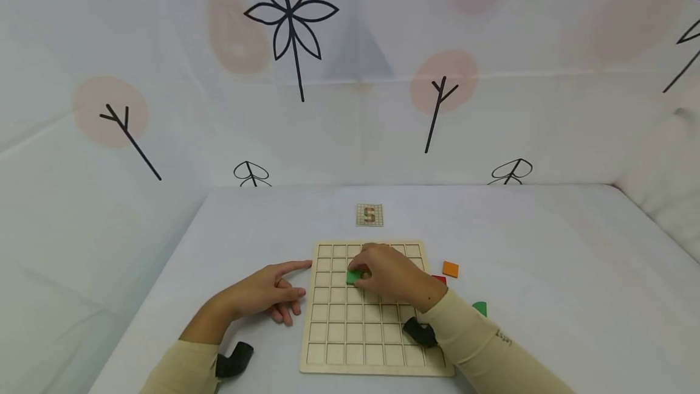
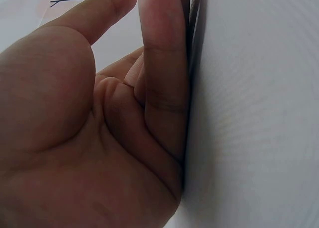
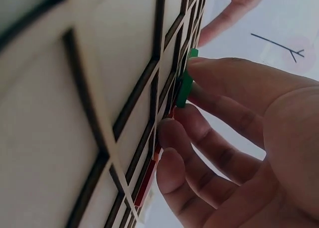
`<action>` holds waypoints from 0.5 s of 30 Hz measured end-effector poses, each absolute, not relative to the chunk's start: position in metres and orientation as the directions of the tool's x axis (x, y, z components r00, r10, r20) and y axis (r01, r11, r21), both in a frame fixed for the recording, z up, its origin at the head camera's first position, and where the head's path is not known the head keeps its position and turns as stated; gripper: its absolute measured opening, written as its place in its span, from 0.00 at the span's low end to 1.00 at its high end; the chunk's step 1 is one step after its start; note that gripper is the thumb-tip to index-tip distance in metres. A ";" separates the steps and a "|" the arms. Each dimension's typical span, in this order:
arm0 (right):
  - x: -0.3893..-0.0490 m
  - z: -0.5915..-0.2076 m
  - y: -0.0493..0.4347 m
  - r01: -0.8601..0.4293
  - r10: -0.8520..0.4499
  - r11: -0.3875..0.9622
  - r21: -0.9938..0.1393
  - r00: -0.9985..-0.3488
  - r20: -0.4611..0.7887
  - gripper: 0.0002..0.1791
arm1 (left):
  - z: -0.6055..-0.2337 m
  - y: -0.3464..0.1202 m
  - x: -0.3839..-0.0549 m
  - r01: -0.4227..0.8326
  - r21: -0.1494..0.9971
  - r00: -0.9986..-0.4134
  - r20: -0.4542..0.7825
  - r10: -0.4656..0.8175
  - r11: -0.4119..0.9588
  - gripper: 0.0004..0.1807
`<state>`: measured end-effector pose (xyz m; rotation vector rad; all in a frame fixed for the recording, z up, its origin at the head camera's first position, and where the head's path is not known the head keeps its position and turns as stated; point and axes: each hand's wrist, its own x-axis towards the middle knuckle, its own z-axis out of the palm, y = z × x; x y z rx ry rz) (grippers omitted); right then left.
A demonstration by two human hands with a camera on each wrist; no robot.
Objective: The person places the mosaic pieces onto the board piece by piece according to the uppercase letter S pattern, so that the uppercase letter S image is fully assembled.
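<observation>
A wooden grid board [image 1: 335, 333] lies flat on the white table. Over its upper part, my right hand [image 1: 391, 275] pinches a green tile [image 1: 352, 276] between thumb and fingers. In the right wrist view the green tile [image 3: 185, 86] stands tilted against the grid, the thumb on one face, while the lower fingers reach toward the board. My left hand [image 1: 262, 293] rests at the board's left side, index finger stretched to its edge and the other fingers loosely bent. The left wrist view shows the left palm [image 2: 75, 128] with nothing in it. The right hand hides some cells.
Right of the board lie an orange square tile [image 1: 451, 269], a partly covered red tile [image 1: 440, 279] and a green piece with a rounded side [image 1: 480, 308]. Behind the board is a small card [image 1: 369, 214] with an S-like pattern on a grid. A patterned cloth [image 1: 355, 132] hangs behind.
</observation>
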<state>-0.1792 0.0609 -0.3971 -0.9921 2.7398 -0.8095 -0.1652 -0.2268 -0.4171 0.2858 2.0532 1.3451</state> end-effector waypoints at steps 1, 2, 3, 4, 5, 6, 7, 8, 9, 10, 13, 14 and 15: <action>-0.179 -0.397 0.061 -0.566 -0.628 0.640 -0.520 -0.775 0.071 0.07 | -0.417 -0.227 -0.165 -0.168 0.878 -0.760 -0.405 0.508 0.448 0.39; -0.179 -0.398 0.061 -0.570 -0.632 0.637 -0.519 -0.771 0.072 0.07 | -0.418 -0.228 -0.165 -0.169 0.877 -0.761 -0.405 0.506 0.449 0.39; -0.179 -0.398 0.061 -0.573 -0.635 0.635 -0.518 -0.769 0.072 0.07 | -0.418 -0.228 -0.165 -0.170 0.877 -0.762 -0.406 0.505 0.449 0.39; -0.179 -0.398 0.061 -0.573 -0.635 0.634 -0.519 -0.769 0.071 0.07 | -0.418 -0.228 -0.165 -0.172 0.877 -0.763 -0.406 0.503 0.448 0.39; -0.179 -0.398 0.061 -0.571 -0.635 0.634 -0.522 -0.770 0.070 0.07 | -0.418 -0.228 -0.165 -0.173 0.878 -0.762 -0.407 0.503 0.447 0.39; -0.179 -0.398 0.061 -0.568 -0.633 0.635 -0.523 -0.771 0.068 0.07 | -0.418 -0.228 -0.165 -0.173 0.878 -0.762 -0.406 0.504 0.446 0.39; -0.179 -0.399 0.061 -0.567 -0.632 0.637 -0.522 -0.772 0.067 0.08 | -0.418 -0.228 -0.165 -0.174 0.879 -0.761 -0.406 0.505 0.445 0.39; -0.179 -0.399 0.061 -0.566 -0.631 0.637 -0.523 -0.773 0.067 0.08 | -0.418 -0.228 -0.165 -0.173 0.879 -0.761 -0.406 0.506 0.445 0.39; -0.179 -0.399 0.061 -0.564 -0.630 0.638 -0.523 -0.774 0.067 0.08 | -0.418 -0.228 -0.165 -0.172 0.879 -0.761 -0.405 0.507 0.444 0.39; -0.179 -0.399 0.061 -0.562 -0.627 0.639 -0.524 -0.776 0.067 0.09 | -0.418 -0.227 -0.165 -0.170 0.880 -0.760 -0.404 0.509 0.444 0.39; -0.179 -0.398 0.060 -0.559 -0.624 0.640 -0.527 -0.778 0.067 0.09 | -0.417 -0.227 -0.164 -0.162 0.882 -0.760 -0.397 0.515 0.442 0.39; -0.179 -0.398 0.060 -0.558 -0.624 0.640 -0.528 -0.778 0.066 0.09 | -0.416 -0.227 -0.164 -0.159 0.883 -0.760 -0.395 0.516 0.442 0.39; -0.179 -0.398 0.060 -0.558 -0.624 0.640 -0.528 -0.779 0.065 0.09 | -0.416 -0.227 -0.164 -0.157 0.884 -0.760 -0.393 0.518 0.440 0.39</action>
